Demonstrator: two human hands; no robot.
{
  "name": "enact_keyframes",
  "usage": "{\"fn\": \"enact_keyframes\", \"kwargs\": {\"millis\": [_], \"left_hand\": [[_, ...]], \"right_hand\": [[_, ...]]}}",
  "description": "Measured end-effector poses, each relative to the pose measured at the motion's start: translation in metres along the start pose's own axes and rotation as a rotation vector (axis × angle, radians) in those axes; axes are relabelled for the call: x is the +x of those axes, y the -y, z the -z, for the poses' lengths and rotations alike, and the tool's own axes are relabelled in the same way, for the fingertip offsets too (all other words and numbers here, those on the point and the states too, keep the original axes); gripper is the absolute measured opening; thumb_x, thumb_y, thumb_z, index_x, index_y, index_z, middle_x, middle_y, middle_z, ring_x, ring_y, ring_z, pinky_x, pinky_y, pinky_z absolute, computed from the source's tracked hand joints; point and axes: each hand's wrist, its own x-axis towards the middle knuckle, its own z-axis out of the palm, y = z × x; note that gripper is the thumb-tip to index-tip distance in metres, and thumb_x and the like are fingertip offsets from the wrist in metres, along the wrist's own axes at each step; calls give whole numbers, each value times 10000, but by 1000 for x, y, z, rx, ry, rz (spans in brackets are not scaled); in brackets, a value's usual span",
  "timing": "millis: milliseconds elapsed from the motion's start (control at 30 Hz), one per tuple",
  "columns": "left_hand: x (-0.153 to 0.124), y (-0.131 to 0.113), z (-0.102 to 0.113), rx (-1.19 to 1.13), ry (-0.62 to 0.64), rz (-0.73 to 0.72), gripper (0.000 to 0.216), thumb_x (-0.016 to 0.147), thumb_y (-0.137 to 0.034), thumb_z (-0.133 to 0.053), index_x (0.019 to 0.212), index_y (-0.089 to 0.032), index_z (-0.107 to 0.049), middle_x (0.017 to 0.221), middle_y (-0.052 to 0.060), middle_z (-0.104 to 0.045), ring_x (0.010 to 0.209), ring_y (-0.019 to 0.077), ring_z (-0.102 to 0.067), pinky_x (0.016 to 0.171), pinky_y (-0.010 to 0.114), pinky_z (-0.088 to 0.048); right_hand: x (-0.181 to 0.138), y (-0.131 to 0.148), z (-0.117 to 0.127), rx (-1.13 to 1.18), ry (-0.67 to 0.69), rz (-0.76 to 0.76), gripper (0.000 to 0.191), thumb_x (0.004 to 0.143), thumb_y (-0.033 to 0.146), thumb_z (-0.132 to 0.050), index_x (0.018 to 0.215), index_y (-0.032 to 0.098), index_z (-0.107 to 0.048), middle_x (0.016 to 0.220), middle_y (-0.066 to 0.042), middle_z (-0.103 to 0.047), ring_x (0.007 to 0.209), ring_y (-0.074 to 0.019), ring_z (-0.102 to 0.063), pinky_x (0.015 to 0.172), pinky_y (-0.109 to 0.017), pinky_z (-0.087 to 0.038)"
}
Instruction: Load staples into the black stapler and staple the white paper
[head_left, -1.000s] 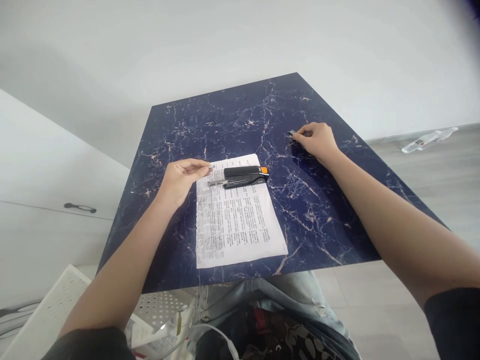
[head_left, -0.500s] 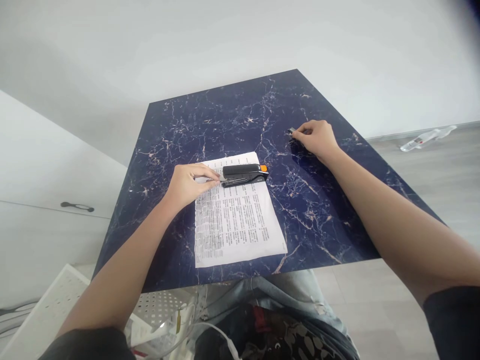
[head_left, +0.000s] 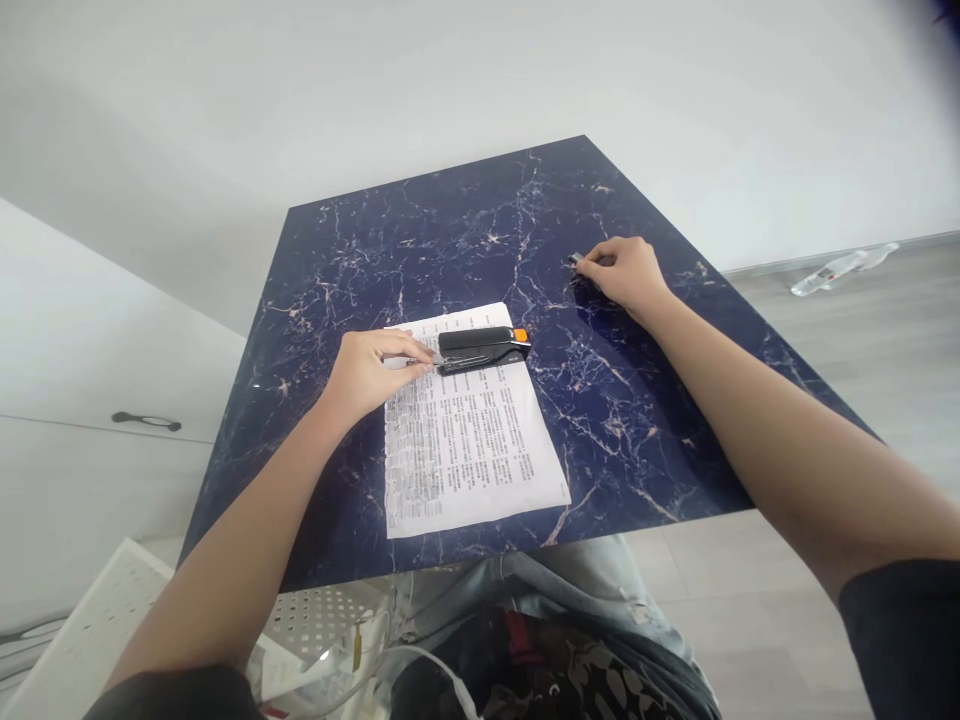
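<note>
A black stapler (head_left: 484,349) with an orange tip lies across the top of a printed sheet of paper (head_left: 469,440) on the dark blue marble table (head_left: 420,240). My left hand (head_left: 371,368) rests on the paper's upper left corner, its fingertips pinched on the silver metal end of the stapler. My right hand (head_left: 626,272) lies on the table farther right and back, with thumb and fingers closed on a small silver metal piece (head_left: 576,260) that touches the tabletop.
A white cabinet with a dark handle (head_left: 146,421) stands left of the table. A white perforated basket (head_left: 112,620) with cables sits by my lap. A clear plastic bottle (head_left: 836,268) lies on the grey floor at right. A white wall lies behind the table.
My left hand came down from above the paper to the stapler's silver end, and the metal part that stuck out is now pushed in. My right hand has stayed in place.
</note>
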Motion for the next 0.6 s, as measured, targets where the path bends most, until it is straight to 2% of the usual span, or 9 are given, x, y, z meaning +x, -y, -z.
{"fn": "enact_keyframes", "kwargs": {"millis": [167,333,600], "left_hand": [[0,0,0,-21,-13,18,128,784,-212,-891,869,-308,-891,968,49,-841,953,251,-777,1022,436,-623],[1,0,-1,-102,-22,90,176,703,-163,-938,801,-297,-881,941,55,-832,944,247,-770,1080,439,-593],[1,4,1,72,28,-43,89,822,-236,-872,870,-308,-888,982,46,-841,943,243,-779,1029,423,-595]], "right_hand": [[-2,2,2,14,7,-4,127,838,380,-722,813,258,-749,963,-131,-774,907,-357,-705,845,-516,-551],[0,-2,0,-5,5,7,207,845,464,-711,859,269,-779,940,-118,-785,886,-349,-697,805,-507,-559],[-1,-1,0,-5,2,17,138,845,389,-716,810,258,-742,979,-122,-783,907,-342,-700,835,-496,-548]]}}
